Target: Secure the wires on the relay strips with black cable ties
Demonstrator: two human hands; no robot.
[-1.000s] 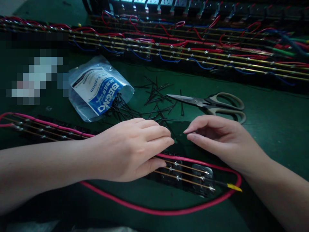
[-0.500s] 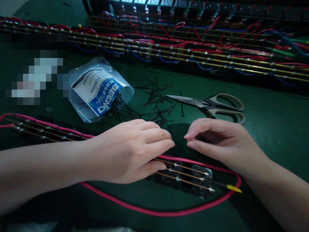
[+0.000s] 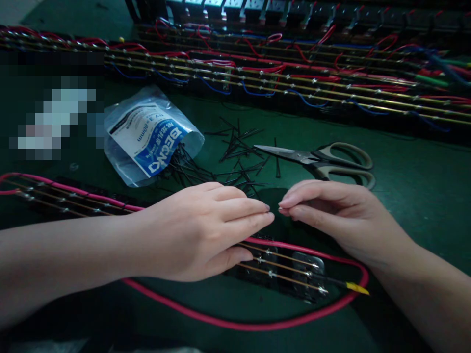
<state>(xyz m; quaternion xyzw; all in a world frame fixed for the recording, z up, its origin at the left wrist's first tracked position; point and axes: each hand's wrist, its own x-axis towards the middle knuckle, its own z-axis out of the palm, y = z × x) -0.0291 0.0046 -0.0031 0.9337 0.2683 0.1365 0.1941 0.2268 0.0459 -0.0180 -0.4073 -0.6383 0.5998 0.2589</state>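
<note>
My left hand (image 3: 206, 230) lies across a black strip with brass rods (image 3: 290, 267), thumb on the near side and fingers over the far side, gripping it. Under that hand runs a red wire (image 3: 265, 323), which loops around the strip's right end. The strip's middle is hidden. My right hand (image 3: 334, 211) is closed in a pinch close to the left fingertips; whatever it holds is too small to make out. Beyond both hands lie loose black cable ties (image 3: 239, 142), some spilling from a clear plastic bag (image 3: 147, 137) with a blue and white label.
Scissors (image 3: 312, 159) lie behind my right hand, blades pointing left. A long wired assembly (image 3: 257, 68) with brass rods and red and blue wires spans the back of the green table (image 3: 415, 181). A yellow tip (image 3: 356, 288) sits at the strip's right end.
My left fingers have stretched further right, nearer the right fingertips. My right hand has shifted slightly left, its pinch tilted a little. The bag, scissors and strip stay where they were.
</note>
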